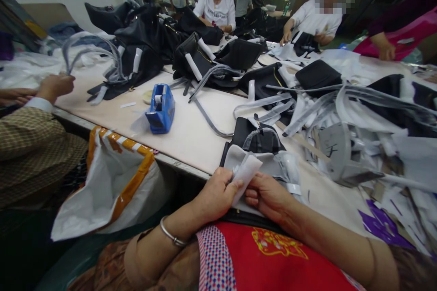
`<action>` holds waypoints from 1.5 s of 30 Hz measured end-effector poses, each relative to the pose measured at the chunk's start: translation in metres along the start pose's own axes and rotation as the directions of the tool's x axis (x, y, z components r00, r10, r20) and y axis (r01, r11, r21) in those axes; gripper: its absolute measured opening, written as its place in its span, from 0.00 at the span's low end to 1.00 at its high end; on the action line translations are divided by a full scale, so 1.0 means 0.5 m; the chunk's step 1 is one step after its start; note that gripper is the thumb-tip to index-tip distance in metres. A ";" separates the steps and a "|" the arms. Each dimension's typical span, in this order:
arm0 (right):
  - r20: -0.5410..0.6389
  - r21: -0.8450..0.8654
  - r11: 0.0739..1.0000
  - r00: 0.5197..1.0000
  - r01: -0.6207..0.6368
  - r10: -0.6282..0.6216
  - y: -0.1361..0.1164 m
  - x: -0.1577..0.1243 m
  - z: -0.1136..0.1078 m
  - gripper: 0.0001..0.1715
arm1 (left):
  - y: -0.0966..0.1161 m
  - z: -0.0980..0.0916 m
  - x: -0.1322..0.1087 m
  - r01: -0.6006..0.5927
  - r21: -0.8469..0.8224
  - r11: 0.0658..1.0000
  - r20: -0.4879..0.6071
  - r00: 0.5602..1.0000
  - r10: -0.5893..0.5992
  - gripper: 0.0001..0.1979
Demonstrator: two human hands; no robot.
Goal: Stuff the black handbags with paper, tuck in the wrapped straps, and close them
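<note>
At the left edge of the frame I see a co-worker's hand [56, 86] closed around grey straps. Lower left, a white and orange sack [109, 182] hangs off the table [191, 132], and a blue tape dispenser [160, 109] stands left of centre. At lower centre the left hand [215, 195] pinches a white wrapping sheet [246, 173] under its thumb. The sheet rises between both hands. The right hand [269, 195] presses curled fingers on its right edge, just below a black bag [256, 138].
</note>
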State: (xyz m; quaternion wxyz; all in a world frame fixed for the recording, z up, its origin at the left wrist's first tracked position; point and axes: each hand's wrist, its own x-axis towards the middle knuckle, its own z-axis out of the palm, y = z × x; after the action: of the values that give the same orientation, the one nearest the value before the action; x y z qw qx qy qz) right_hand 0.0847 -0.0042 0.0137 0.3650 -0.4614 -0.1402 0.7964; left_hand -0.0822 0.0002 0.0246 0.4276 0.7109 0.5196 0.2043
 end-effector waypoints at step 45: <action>0.063 -0.818 0.364 0.699 0.445 -0.713 -0.123 -0.104 -0.048 0.16 | 0.006 0.004 0.007 0.073 -0.028 0.997 0.158 0.985 -0.068 0.20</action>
State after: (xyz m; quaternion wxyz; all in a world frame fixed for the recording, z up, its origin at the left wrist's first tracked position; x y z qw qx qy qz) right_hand 0.1485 -0.0010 0.0682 0.4000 -0.6059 -0.5704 0.3841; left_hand -0.0777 0.0025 0.0253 0.4860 0.6986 0.5058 0.1412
